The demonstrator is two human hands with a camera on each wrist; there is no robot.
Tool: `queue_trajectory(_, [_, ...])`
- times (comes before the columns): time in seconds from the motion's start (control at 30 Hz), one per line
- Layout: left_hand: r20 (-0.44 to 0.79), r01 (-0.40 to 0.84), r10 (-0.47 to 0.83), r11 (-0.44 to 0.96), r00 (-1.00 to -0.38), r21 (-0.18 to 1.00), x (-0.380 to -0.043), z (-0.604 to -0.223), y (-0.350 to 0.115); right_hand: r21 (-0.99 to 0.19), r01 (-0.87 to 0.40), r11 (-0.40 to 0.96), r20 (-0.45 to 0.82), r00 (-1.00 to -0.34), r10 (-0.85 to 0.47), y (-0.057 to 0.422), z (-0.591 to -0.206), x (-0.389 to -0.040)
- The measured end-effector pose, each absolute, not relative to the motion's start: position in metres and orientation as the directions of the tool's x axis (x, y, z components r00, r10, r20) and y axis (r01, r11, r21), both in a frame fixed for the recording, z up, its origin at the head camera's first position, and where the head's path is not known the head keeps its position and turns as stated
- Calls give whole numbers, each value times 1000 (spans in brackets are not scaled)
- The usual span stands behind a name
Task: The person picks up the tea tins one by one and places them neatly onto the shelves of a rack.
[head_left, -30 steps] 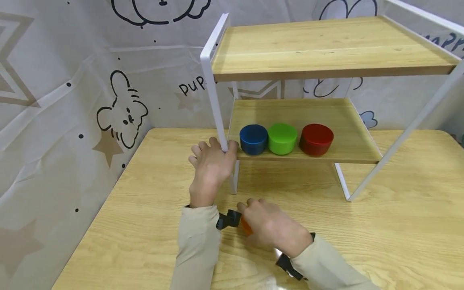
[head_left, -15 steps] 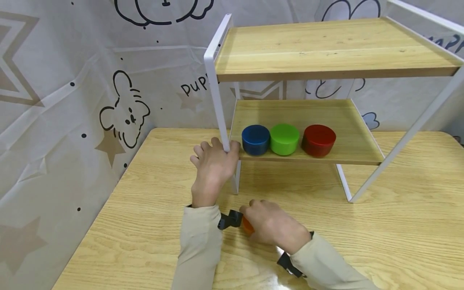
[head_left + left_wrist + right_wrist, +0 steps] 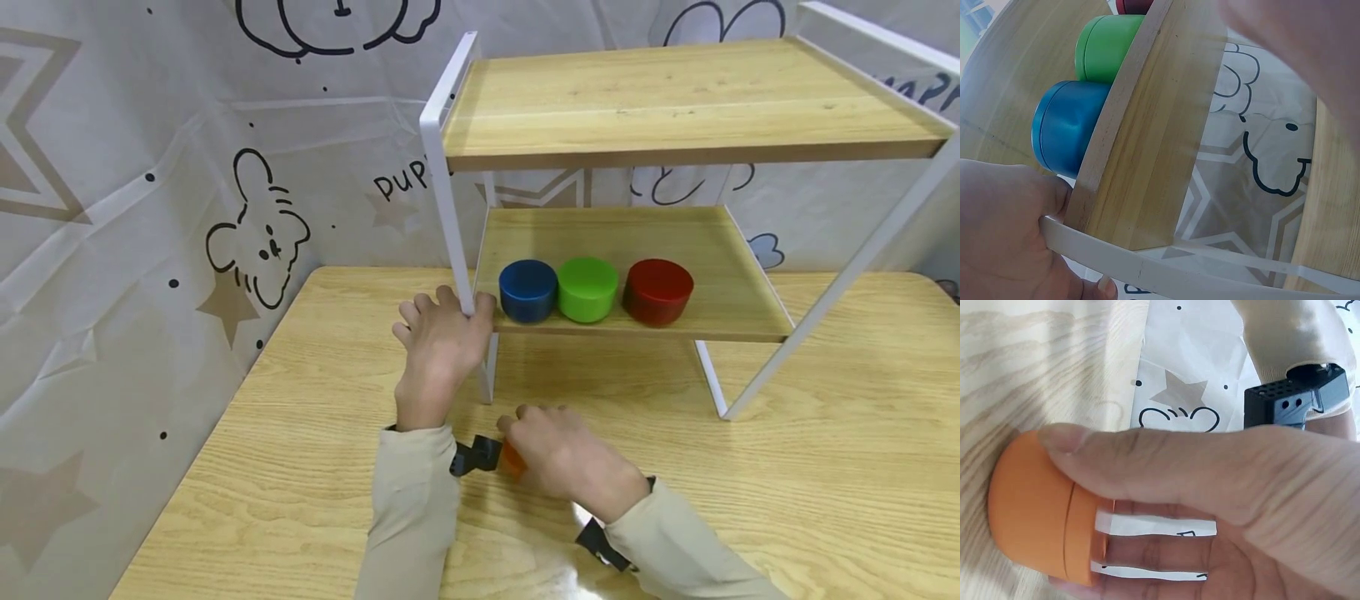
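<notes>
My left hand [image 3: 438, 350] grips the white metal post [image 3: 447, 221] of a two-tier shelf at its left front, by the lower board. In the left wrist view the thumb lies near the wooden board's edge and a fingertip shows beyond the post. Low over the table, my right hand [image 3: 564, 454] holds an orange round container [image 3: 1032, 512] with a seam near one end, thumb on one side and fingers on the other. From the head, the hand hides most of that container. Blue [image 3: 528, 291], green [image 3: 588, 289] and red [image 3: 657, 292] round containers stand on the lower board.
The shelf's upper board [image 3: 690, 100] overhangs the lower board [image 3: 720, 321]. A slanted white leg [image 3: 832, 292] bounds the shelf on the right. Behind the wooden table [image 3: 285, 467] hangs a printed cloth [image 3: 150, 233]. A black wrist mount [image 3: 476, 456] sits close beside the orange container.
My right hand has shifted very slightly forward with the orange container still held. The left hand keeps its place on the post, and the view has moved a little.
</notes>
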State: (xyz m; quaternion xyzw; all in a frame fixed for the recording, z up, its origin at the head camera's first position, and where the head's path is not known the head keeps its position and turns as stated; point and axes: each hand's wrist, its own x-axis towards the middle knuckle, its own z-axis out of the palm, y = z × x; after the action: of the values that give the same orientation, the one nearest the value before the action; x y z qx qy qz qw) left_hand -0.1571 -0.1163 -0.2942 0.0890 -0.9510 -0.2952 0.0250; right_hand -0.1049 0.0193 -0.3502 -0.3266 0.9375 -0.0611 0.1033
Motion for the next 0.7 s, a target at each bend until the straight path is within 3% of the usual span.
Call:
queue_trajectory(0.37, [3,-147,-179,816,-984,559,-157,-295,-116,-157,-608,778,-93,-775,-625,24,-349,-107])
queue_trajectory(0.7, [4,-141,-173,816,-985,560,-157,-295,-117,-112,-592,798,-111,-790,-603,31,-337,-111])
